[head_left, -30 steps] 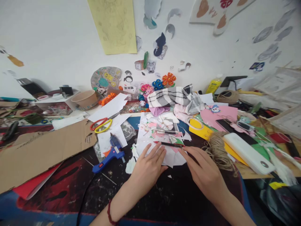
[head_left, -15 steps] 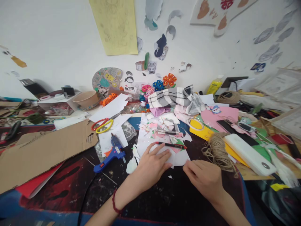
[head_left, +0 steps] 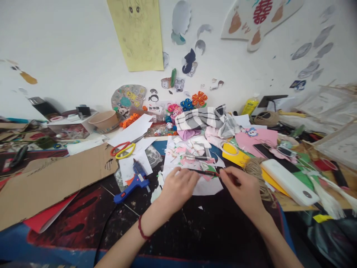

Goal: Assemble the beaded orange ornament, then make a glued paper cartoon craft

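Note:
A thin black-and-red pencil [head_left: 206,172] lies crosswise between my two hands, just above a white sheet of paper [head_left: 208,188]. Its left end is gripped by the curled fingers of my left hand [head_left: 180,184], which partly hide it. At the other end, the thumb and fingertips of my right hand [head_left: 242,186] pinch the tip. Behind the pencil, a heap of paper scraps [head_left: 192,150] in white, pink and green covers the sheet. A dark red bracelet [head_left: 142,227] circles my left wrist.
Left of my hands lie a blue glue gun [head_left: 134,182] with its cord, scissors [head_left: 124,149] with red and yellow handles, and a cardboard sheet [head_left: 61,175]. On the right are twine [head_left: 258,178], a white oblong device [head_left: 290,181] and pink paper [head_left: 258,141].
My left hand has gone from lying spread over the paper to gripping the pencil. My right hand has risen from the sheet's corner to the pencil's right end. The view has shifted slightly.

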A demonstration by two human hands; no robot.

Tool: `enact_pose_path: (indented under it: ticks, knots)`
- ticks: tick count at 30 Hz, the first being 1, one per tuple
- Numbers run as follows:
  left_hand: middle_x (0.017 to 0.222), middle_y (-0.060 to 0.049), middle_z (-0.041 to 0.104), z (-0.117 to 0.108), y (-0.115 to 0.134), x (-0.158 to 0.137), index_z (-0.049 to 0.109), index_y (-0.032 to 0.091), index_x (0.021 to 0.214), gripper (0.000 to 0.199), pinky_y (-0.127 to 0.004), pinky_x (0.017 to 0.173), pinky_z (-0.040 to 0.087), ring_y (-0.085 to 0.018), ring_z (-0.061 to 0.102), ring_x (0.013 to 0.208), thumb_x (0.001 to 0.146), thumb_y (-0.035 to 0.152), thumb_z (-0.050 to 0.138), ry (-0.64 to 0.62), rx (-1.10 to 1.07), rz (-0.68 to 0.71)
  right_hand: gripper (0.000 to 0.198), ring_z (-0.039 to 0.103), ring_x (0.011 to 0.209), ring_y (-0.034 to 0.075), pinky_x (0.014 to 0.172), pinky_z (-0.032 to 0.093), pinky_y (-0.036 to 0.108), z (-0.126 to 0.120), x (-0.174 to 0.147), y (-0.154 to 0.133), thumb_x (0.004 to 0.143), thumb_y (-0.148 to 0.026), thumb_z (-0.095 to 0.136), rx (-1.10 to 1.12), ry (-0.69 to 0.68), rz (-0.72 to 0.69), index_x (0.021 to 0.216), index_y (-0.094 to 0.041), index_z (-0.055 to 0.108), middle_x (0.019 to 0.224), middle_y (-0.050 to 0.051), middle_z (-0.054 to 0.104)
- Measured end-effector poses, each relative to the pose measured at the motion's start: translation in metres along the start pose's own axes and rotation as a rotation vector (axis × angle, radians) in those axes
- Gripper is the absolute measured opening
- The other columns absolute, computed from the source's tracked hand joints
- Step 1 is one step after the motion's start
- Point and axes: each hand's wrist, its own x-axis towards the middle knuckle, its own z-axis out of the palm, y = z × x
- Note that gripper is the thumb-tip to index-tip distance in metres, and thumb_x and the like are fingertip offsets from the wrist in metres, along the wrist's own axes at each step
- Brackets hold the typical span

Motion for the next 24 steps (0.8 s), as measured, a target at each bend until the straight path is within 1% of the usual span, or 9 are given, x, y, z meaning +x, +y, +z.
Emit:
enact_pose_path:
  ticks: [2, 4, 5, 7, 9, 14, 16, 20, 24]
  knots:
    - [0.066, 0.0, 0.066, -0.003, -0.012, 0.015, 0.066, 0.016, 0.081, 0.023, -0.027, 0.064, 0.042, -0.013, 0.059, 0.061, 0.098, 0.019, 0.05, 0.134, -0.119, -0.293, 0.027, 0.056, 0.063, 0.014, 0.058, 0.041, 0.026, 0.004, 0.026, -0.003, 0.096, -0.041, 0.054, 0.218, -0.114, 0.121, 0.088, -0.019, 0.067, 0.075, 0.002, 0.065]
    - [0.066, 0.0, 0.067, -0.004, -0.027, 0.033, 0.068, 0.017, 0.08, 0.025, -0.024, 0.062, 0.041, -0.012, 0.06, 0.06, 0.097, 0.026, 0.052, 0.173, -0.36, -0.577, 0.031, 0.062, 0.074, 0.017, 0.064, 0.046, 0.027, 0.011, 0.055, -0.009, 0.093, -0.047, 0.057, 0.409, -0.215, 0.146, 0.097, -0.018, 0.069, 0.09, 0.006, 0.069]
    - [0.067, 0.0, 0.068, -0.004, -0.034, 0.04, 0.069, 0.017, 0.08, 0.026, -0.024, 0.061, 0.042, -0.012, 0.06, 0.061, 0.096, 0.029, 0.053, 0.19, -0.49, -0.676, 0.033, 0.061, 0.072, 0.017, 0.063, 0.046, 0.027, 0.015, 0.069, -0.012, 0.09, -0.049, 0.06, 0.493, -0.269, 0.15, 0.095, -0.018, 0.069, 0.087, 0.006, 0.069]
    - [0.071, -0.001, 0.069, -0.001, -0.047, 0.052, 0.07, 0.016, 0.081, 0.027, -0.023, 0.062, 0.043, -0.013, 0.061, 0.065, 0.094, 0.034, 0.055, 0.233, -0.672, -0.785, 0.033, 0.058, 0.065, 0.016, 0.059, 0.046, 0.026, 0.026, 0.091, -0.018, 0.086, -0.05, 0.065, 0.641, -0.401, 0.144, 0.085, -0.017, 0.068, 0.076, 0.003, 0.065]
    - [0.072, -0.001, 0.069, 0.003, -0.055, 0.057, 0.07, 0.015, 0.083, 0.029, -0.023, 0.061, 0.044, -0.014, 0.06, 0.066, 0.094, 0.037, 0.055, 0.267, -0.73, -0.811, 0.032, 0.055, 0.06, 0.014, 0.057, 0.045, 0.025, 0.037, 0.102, -0.021, 0.082, -0.049, 0.071, 0.748, -0.458, 0.149, 0.079, -0.017, 0.066, 0.068, 0.0, 0.062]
    - [0.063, 0.0, 0.061, 0.009, -0.058, 0.05, 0.067, 0.015, 0.072, 0.041, -0.022, 0.054, 0.04, -0.012, 0.054, 0.058, 0.095, 0.044, 0.05, 0.237, -0.757, -0.8, 0.034, 0.052, 0.052, 0.011, 0.051, 0.041, 0.024, 0.057, 0.099, -0.012, 0.081, -0.046, 0.074, 0.812, -0.378, 0.156, 0.069, -0.017, 0.063, 0.057, -0.002, 0.06]
    - [0.066, -0.001, 0.065, 0.009, -0.057, 0.048, 0.068, 0.015, 0.073, 0.038, -0.022, 0.055, 0.042, -0.012, 0.057, 0.061, 0.093, 0.044, 0.054, 0.22, -0.79, -0.793, 0.036, 0.054, 0.05, 0.012, 0.051, 0.043, 0.024, 0.06, 0.095, -0.008, 0.082, -0.046, 0.074, 0.795, -0.375, 0.156, 0.065, -0.017, 0.061, 0.054, -0.001, 0.06]
    - [0.071, -0.002, 0.069, 0.007, -0.059, 0.048, 0.071, 0.016, 0.077, 0.028, -0.024, 0.06, 0.044, -0.014, 0.058, 0.064, 0.09, 0.039, 0.061, 0.215, -0.775, -0.763, 0.033, 0.057, 0.051, 0.013, 0.05, 0.047, 0.025, 0.06, 0.09, -0.007, 0.079, -0.048, 0.077, 0.818, -0.387, 0.184, 0.071, -0.016, 0.068, 0.057, 0.0, 0.065]
    - [0.057, 0.0, 0.058, 0.007, -0.062, 0.047, 0.065, 0.016, 0.064, 0.045, -0.024, 0.053, 0.036, -0.011, 0.048, 0.054, 0.096, 0.045, 0.051, 0.175, -0.736, -0.753, 0.032, 0.058, 0.049, 0.013, 0.05, 0.049, 0.026, 0.059, 0.088, -0.006, 0.075, -0.047, 0.08, 0.825, -0.345, 0.209, 0.072, -0.017, 0.071, 0.057, 0.001, 0.067]
